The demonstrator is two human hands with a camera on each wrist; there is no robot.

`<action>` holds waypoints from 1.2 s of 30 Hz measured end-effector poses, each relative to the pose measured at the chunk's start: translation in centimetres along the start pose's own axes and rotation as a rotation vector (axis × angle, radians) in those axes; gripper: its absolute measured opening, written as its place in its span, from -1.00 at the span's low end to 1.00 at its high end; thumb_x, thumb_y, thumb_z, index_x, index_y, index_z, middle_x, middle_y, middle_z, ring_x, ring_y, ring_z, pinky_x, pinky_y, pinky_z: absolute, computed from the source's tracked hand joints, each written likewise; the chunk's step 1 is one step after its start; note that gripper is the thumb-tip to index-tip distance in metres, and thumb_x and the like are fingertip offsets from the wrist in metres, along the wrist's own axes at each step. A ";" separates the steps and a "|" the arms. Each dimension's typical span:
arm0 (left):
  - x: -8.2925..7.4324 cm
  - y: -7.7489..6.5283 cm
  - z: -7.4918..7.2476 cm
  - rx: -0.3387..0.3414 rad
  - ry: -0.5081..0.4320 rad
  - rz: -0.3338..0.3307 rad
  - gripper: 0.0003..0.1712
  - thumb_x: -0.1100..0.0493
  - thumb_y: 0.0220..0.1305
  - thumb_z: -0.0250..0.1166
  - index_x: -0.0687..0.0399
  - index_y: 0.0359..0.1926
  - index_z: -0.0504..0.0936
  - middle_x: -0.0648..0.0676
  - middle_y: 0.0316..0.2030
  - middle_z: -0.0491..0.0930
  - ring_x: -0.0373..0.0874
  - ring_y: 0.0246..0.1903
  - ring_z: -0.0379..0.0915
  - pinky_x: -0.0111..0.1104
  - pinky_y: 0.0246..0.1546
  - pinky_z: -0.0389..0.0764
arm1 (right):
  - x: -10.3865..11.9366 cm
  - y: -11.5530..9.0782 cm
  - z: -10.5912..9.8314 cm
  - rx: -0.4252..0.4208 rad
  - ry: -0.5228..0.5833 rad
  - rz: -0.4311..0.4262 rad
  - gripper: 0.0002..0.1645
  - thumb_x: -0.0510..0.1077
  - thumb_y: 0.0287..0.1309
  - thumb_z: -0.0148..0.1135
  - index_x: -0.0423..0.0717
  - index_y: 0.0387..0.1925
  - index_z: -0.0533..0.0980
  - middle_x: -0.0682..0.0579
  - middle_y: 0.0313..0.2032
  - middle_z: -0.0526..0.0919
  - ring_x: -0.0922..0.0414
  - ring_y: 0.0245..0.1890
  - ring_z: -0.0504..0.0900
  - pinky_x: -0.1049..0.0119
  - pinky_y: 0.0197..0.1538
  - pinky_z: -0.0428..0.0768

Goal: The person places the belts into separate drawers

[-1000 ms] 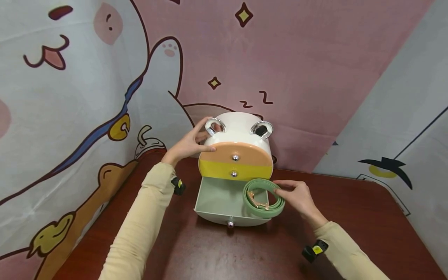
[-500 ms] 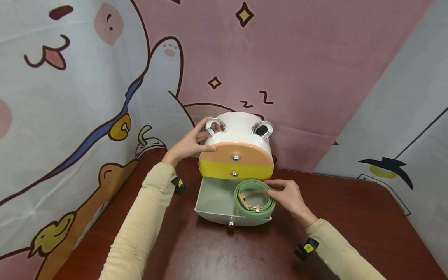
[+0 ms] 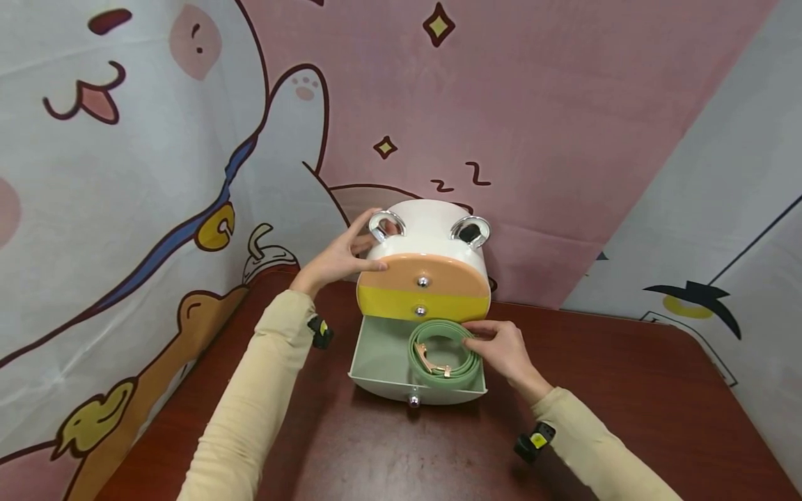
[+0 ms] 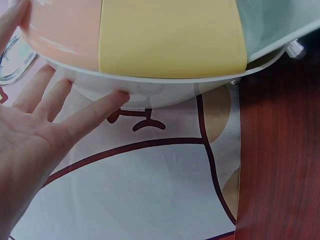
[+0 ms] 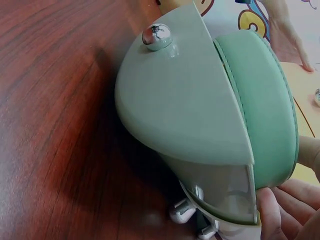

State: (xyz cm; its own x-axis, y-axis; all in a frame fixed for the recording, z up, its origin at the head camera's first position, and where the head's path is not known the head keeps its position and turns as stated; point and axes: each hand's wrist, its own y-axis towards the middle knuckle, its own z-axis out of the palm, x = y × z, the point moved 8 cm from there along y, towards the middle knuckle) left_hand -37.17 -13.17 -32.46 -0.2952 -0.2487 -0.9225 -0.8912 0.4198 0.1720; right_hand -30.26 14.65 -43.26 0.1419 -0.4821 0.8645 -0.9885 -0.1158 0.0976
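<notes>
A small white storage box [image 3: 426,229] with chrome ring-shaped ears stands on the table. Its pale green bottom drawer [image 3: 376,351] is pulled out. Over the right part of that drawer is a coiled green belt [image 3: 460,377] with a gold buckle. My right hand [image 3: 501,349] pinches the coil at its right edge. In the right wrist view the belt [image 5: 262,107] sticks up past the drawer's front panel [image 5: 185,95]; its lower part is hidden. My left hand [image 3: 335,263] rests on the box's left side, thumb on the front, fingers [image 4: 97,112] extended along the side.
Above the pulled-out drawer are a yellow drawer [image 3: 388,303] and an orange drawer [image 3: 395,271], both pushed in, with round silver knobs. The reddish-brown table [image 3: 626,390] extends around the box. A printed cartoon cloth [image 3: 532,139] hangs behind.
My right hand has moved left with the coiled belt, carrying it from the drawer's right edge to over its inside. The left hand and the box have stayed in place.
</notes>
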 end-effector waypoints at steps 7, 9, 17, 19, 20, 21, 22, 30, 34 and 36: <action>0.1 0.1 0.1 0.009 -0.013 0.001 0.16 0.31 0.11 0.45 -0.32 0.52 -0.09 0.22 0.28 0.36 0.07 0.31 0.21 -0.03 0.20 0.34 | 0.4 0.3 0.6 -0.009 -0.011 -0.012 -0.71 -0.29 -0.05 0.44 -0.19 -0.18 0.71 -0.06 -0.26 0.73 0.09 -0.31 0.70 0.36 -0.36 0.59; 0.1 0.1 0.0 0.004 -0.011 -0.001 0.16 0.31 0.11 0.45 -0.31 0.52 -0.09 0.21 0.28 0.36 0.06 0.31 0.21 -0.03 0.20 0.34 | 0.6 0.3 0.8 -0.011 -0.019 -0.017 -0.71 -0.29 -0.06 0.45 -0.19 -0.20 0.71 -0.06 -0.27 0.73 0.10 -0.32 0.69 0.37 -0.36 0.58; 0.1 0.1 0.1 0.013 -0.014 0.006 0.16 0.32 0.12 0.44 -0.30 0.52 -0.11 0.23 0.26 0.38 0.07 0.30 0.23 -0.04 0.17 0.38 | 1.1 0.5 1.7 -0.005 -0.047 -0.008 -0.73 -0.27 -0.06 0.45 -0.18 -0.22 0.72 -0.04 -0.29 0.74 0.16 -0.34 0.65 0.36 -0.37 0.56; 0.1 0.1 0.0 0.009 -0.015 0.002 0.17 0.32 0.11 0.45 -0.32 0.52 -0.10 0.21 0.26 0.38 0.06 0.30 0.23 -0.04 0.17 0.38 | 1.3 0.5 1.8 -0.009 -0.059 -0.008 -0.73 -0.26 -0.07 0.46 -0.16 -0.23 0.73 -0.03 -0.30 0.74 0.17 -0.35 0.65 0.35 -0.36 0.56; 0.1 0.1 0.0 0.006 -0.016 0.001 0.17 0.31 0.10 0.46 -0.33 0.52 -0.09 0.20 0.27 0.38 0.05 0.30 0.23 -0.04 0.17 0.37 | 1.3 0.6 1.9 -0.013 -0.065 -0.009 -0.74 -0.26 -0.08 0.46 -0.16 -0.23 0.73 -0.02 -0.31 0.74 0.17 -0.35 0.65 0.35 -0.36 0.56; 0.2 0.1 0.0 0.005 -0.016 0.000 0.17 0.31 0.10 0.46 -0.33 0.52 -0.09 0.20 0.27 0.37 0.05 0.30 0.23 -0.04 0.18 0.37 | 1.4 0.6 1.9 -0.015 -0.073 -0.010 -0.74 -0.26 -0.08 0.46 -0.15 -0.24 0.73 -0.01 -0.31 0.74 0.17 -0.36 0.66 0.34 -0.36 0.56; 0.2 0.1 -0.1 0.005 -0.015 -0.001 0.17 0.31 0.10 0.46 -0.33 0.52 -0.09 0.19 0.28 0.37 0.04 0.31 0.22 -0.04 0.18 0.36 | 1.6 0.6 2.0 -0.017 -0.080 -0.010 -0.73 -0.25 -0.09 0.47 -0.15 -0.24 0.73 -0.01 -0.31 0.74 0.17 -0.37 0.66 0.34 -0.35 0.56; 0.0 0.1 -0.1 0.010 -0.024 -0.022 0.19 0.34 0.11 0.45 -0.32 0.53 -0.12 0.26 0.32 0.29 0.11 0.34 0.14 -0.02 0.21 0.32 | 2.3 0.8 2.7 -0.027 -0.176 -0.026 -0.76 -0.22 -0.13 0.45 -0.12 -0.29 0.74 0.03 -0.33 0.74 0.10 -0.32 0.62 0.28 -0.33 0.49; 0.0 0.1 0.0 0.020 -0.022 -0.015 0.18 0.32 0.12 0.45 -0.33 0.52 -0.12 0.26 0.32 0.28 0.12 0.35 0.12 -0.01 0.19 0.34 | 2.4 1.0 3.3 -0.024 -0.216 -0.040 -0.76 -0.22 -0.13 0.44 -0.12 -0.30 0.74 0.03 -0.32 0.74 0.03 -0.29 0.63 0.19 -0.29 0.48; 0.0 0.0 0.0 0.018 -0.015 -0.008 0.17 0.30 0.11 0.45 -0.34 0.52 -0.11 0.25 0.31 0.29 0.12 0.34 0.14 -0.01 0.19 0.34 | 2.5 1.1 3.6 -0.028 -0.244 -0.059 -0.76 -0.23 -0.14 0.45 -0.12 -0.30 0.74 0.02 -0.32 0.74 0.00 -0.26 0.64 0.12 -0.24 0.49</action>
State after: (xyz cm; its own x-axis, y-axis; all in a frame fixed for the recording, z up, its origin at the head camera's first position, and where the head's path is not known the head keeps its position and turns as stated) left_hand -37.20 -13.15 -32.41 -0.2831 -0.2388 -0.9289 -0.8870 0.4337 0.1588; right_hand -30.79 10.17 -42.82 0.2051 -0.6711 0.7125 -0.9786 -0.1279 0.1613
